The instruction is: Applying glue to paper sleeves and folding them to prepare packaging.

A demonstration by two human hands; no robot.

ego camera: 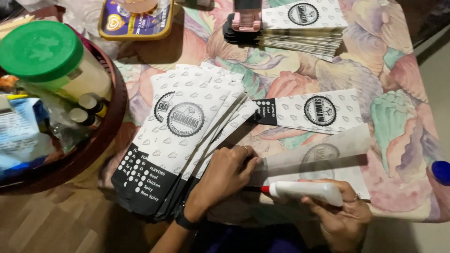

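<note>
Holding: right hand (340, 213), fingers wrapped round white plastic glue bottle with red tip (307, 191)
Pressing: left hand (225, 175), fingers flat on translucent paper sleeve (323, 157)
Beside: fanned stack of white-and-black printed paper pouches (180, 140)

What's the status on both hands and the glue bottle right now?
Left hand pressing flat on the paper sleeve. Right hand gripping white glue bottle, red tip at sleeve edge. Fanned sleeve pile touches left hand.

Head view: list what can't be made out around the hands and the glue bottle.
- Glue bottle: its rear end is hidden inside the right hand.
- Paper sheet being glued: blurred, its print unclear, its near edge covered by both hands.
- Left hand: fingertips press the sheet, hiding what lies beneath.
- Blue cap: cut off by the right edge.
</note>
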